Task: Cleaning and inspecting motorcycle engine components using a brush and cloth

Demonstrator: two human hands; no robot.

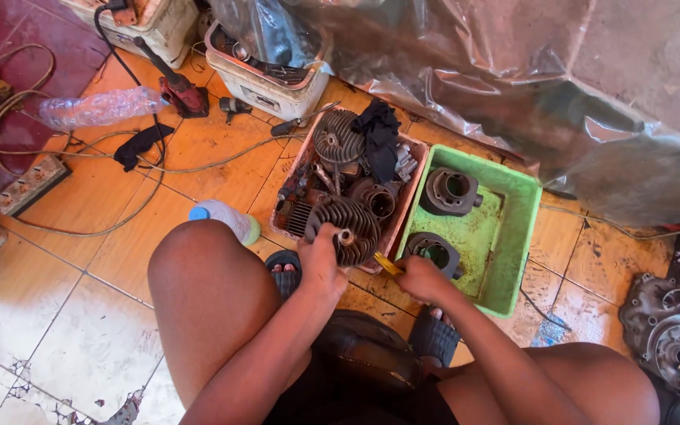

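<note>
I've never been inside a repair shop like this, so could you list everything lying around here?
Finned metal engine parts: two, dark grey, in the pinkish tray; near one under left hand, far one at back.
Black rag: one, on the tray's parts.
Green tub: one, right of tray.
Engine cylinders: two, grey, in the tub, one at back, one in front.
Plastic bottles: two, clear one far left, white one with blue cap by the knee.
Power strip: one, pale, left floor.
White crate: one, top centre.
Plastic sheet: one, clear-grey, top right.
Left hand: on near finned part.
Right hand: holds a yellow-handled tool.
</note>
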